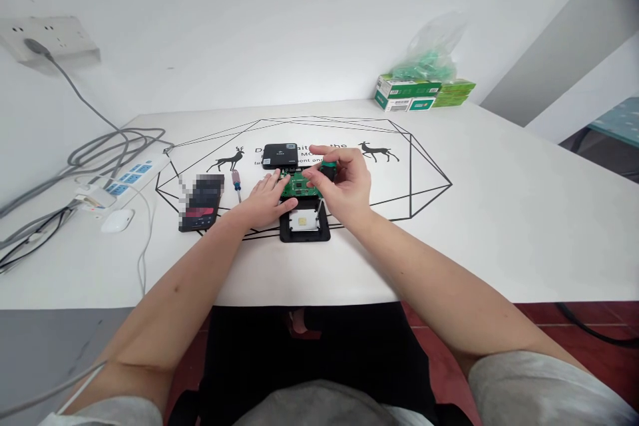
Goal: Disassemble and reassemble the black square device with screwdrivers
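Note:
A green circuit board [298,185] lies in front of me, its near edge against an open black plastic housing [325,229] with a white plate [304,220] inside. My left hand [267,200] rests with fingers stretched out, its fingertips on the board's left side. My right hand [347,183] is closed around the green and black handle of a screwdriver [328,170] above the board's right side. A thin metal shaft shows below that hand, over the housing; the tip is hard to make out. Behind the board sits a black square cover [280,155] with small stickers.
A second screwdriver [236,181] with a clear handle and a phone [202,203] lie left of my left hand. Farther left are a white earbud case [118,220], a power strip [132,178] and coiled grey cables [142,136]. Green and white boxes [407,94] stand at the back right.

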{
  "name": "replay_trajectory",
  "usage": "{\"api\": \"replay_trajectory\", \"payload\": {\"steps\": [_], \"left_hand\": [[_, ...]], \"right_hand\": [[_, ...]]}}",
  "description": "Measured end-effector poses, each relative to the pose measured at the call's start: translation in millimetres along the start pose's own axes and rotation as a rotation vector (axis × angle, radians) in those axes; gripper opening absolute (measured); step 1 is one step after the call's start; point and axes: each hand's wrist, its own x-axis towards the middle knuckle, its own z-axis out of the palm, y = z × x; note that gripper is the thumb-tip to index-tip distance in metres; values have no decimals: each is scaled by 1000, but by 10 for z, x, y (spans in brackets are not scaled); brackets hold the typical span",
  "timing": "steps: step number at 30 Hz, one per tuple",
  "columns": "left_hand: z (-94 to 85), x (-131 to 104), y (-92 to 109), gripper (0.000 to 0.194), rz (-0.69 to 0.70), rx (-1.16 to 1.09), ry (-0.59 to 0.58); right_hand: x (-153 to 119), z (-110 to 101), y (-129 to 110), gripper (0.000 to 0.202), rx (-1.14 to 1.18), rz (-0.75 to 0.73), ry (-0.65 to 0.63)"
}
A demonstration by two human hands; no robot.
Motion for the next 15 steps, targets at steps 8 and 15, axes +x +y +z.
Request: {"api": "replay_trajectory", "payload": {"steps": [8, 15], "left_hand": [[-25, 1, 36, 106, -27, 2, -16], [-19, -3, 15, 105, -23, -2, -15]], "right_hand": [[95, -113, -88, 27, -117, -155, -58], [159, -211, -67, 34, -107, -156, -152]]}}
